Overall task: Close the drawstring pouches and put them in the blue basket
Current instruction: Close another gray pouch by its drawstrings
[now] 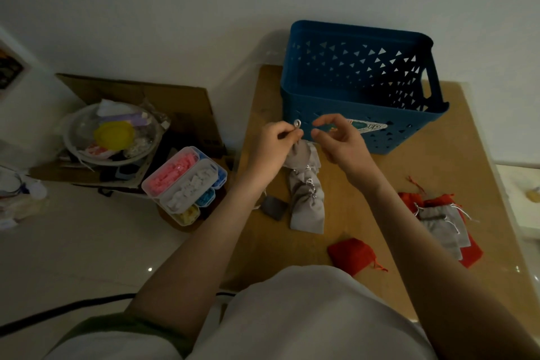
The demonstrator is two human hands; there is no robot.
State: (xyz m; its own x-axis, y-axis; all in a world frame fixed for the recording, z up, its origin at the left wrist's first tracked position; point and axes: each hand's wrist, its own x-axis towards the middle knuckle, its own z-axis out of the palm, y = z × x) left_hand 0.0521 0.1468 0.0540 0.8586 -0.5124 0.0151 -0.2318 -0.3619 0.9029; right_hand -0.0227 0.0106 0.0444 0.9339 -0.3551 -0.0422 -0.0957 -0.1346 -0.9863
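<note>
My left hand (pixel 279 142) pinches the cord loop (pixel 297 123) of a grey pouch (pixel 304 155) hanging limp over the bench (pixel 365 199), seemingly light and soft and best pulled by its cords, while my right hand (pixel 340 137) curls its fingers (pixel 330 121) beside the neck, whether gripping a cord I cannot tell, just before the basket (pixel 336 105).

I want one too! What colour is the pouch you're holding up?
Grey. The head view shows the pouch best, held by the left hand.

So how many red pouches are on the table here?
3 at least: a lone red pouch by the near table edge, two more red pouches partly under grey pouches on the right; others may be hidden there.
</note>
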